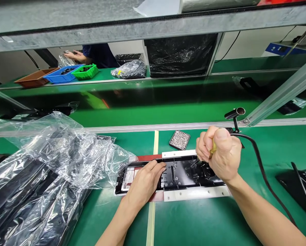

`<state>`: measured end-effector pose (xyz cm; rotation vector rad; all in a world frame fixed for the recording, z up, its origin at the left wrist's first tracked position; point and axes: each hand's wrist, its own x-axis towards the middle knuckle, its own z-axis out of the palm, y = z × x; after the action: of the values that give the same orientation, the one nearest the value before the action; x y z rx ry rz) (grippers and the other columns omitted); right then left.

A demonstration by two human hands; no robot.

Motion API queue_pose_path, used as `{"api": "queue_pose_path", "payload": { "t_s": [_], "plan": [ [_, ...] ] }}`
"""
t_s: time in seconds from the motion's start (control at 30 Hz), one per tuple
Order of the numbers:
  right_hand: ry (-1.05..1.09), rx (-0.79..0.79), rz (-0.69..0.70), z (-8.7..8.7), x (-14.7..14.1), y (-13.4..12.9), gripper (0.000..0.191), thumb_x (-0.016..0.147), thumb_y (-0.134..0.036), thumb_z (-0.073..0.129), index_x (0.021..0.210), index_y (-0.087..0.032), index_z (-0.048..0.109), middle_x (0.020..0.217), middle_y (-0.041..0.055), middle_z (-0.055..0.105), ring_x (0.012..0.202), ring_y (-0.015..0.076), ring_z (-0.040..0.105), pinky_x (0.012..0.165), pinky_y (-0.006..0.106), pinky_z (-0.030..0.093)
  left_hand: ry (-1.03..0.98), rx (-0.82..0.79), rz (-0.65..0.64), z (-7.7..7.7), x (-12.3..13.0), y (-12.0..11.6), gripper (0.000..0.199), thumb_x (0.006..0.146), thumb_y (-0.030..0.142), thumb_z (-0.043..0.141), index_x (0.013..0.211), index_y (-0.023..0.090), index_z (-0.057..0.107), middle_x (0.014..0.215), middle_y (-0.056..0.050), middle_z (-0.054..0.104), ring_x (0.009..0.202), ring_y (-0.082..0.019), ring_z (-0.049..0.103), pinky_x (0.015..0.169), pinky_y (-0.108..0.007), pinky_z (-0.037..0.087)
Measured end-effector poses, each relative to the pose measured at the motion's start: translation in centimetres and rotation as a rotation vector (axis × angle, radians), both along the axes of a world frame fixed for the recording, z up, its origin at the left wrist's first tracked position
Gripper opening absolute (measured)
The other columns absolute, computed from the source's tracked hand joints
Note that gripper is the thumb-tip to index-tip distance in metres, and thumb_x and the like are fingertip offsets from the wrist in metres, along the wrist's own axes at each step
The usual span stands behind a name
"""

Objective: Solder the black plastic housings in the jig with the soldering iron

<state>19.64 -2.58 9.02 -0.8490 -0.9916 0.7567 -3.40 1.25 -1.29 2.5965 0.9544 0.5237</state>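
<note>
Green bench (193, 222): my right hand (220, 153) grips a yellow-handled tool (213, 148); my left hand (145, 179) rests unclenched on a housing (183, 173), seemingly part-assembled, uncovered.

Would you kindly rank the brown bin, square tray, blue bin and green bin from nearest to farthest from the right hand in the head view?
From the right hand:
1. Square tray, to its left.
2. Green bin, far table, left.
3. Blue bin, left of green.
4. Brown bin, leftmost.
</note>
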Motion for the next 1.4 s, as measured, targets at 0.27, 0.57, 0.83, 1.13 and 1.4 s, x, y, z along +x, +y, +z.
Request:
{"api": "queue_pose_path", "payload": {
  "t_s": [0.27,0.57,0.83,1.13,1.4],
  "plan": [
    [-0.049,0.003,0.059,-0.7,0.3,-0.1,0.053,0.105,-0.050,0.056,0.062,-0.021,0.049,0.052,-0.0036,0.045,0.044,0.0096,0.046,0.041,0.025,0.039,-0.004,0.010,0.001,0.0,-0.2,0.2,0.026,0.110,0.025,0.047,0.126,0.019,0.067,0.103,-0.007,0.070,0.084,-0.018,0.074,0.081,-0.032,0.065],
    [-0.075,-0.030,0.041,-0.5,0.5,0.2,0.054,0.105,-0.052,0.055,0.061,-0.021,0.052,0.056,-0.0019,0.049,0.050,0.0118,0.052,0.049,0.029,0.044,0.011,-0.004,0.006,0.0,-0.4,0.2,0.028,0.109,0.023,0.047,0.129,0.019,0.067,0.104,-0.006,0.070,0.084,-0.019,0.075,0.082,-0.032,0.065],
    [-0.149,0.003,-0.036,-0.8,0.6,-0.1,0.051,0.107,-0.047,0.054,0.063,-0.020,0.052,0.066,0.0006,0.054,0.062,0.0155,0.060,0.063,0.034,0.050,0.003,-0.029,0.010,0.0,-0.3,0.2,0.028,0.109,0.024,0.048,0.129,0.019,0.068,0.104,-0.007,0.070,0.087,-0.020,0.075,0.083,-0.033,0.065],
    [-0.279,0.066,-0.192,-0.8,2.2,0.2,0.050,0.106,-0.045,0.053,0.063,-0.022,0.060,0.067,0.0044,0.057,0.075,0.0238,0.064,0.075,0.044,0.055,0.019,0.000,0.012,0.1,0.4,-0.1,0.029,0.110,0.026,0.045,0.129,0.019,0.067,0.099,-0.006,0.068,0.079,-0.020,0.070,0.074,-0.037,0.062],
    [-0.369,0.164,-0.286,-0.2,2.8,0.4,0.048,0.105,-0.039,0.051,0.061,-0.025,0.061,0.064,0.0040,0.055,0.066,0.0239,0.062,0.065,0.045,0.052,0.036,0.058,0.013,0.4,1.2,-0.4,0.031,0.110,0.022,0.044,0.128,0.017,0.068,0.096,-0.006,0.068,0.080,-0.022,0.069,0.071,-0.038,0.062]
  ]
}}
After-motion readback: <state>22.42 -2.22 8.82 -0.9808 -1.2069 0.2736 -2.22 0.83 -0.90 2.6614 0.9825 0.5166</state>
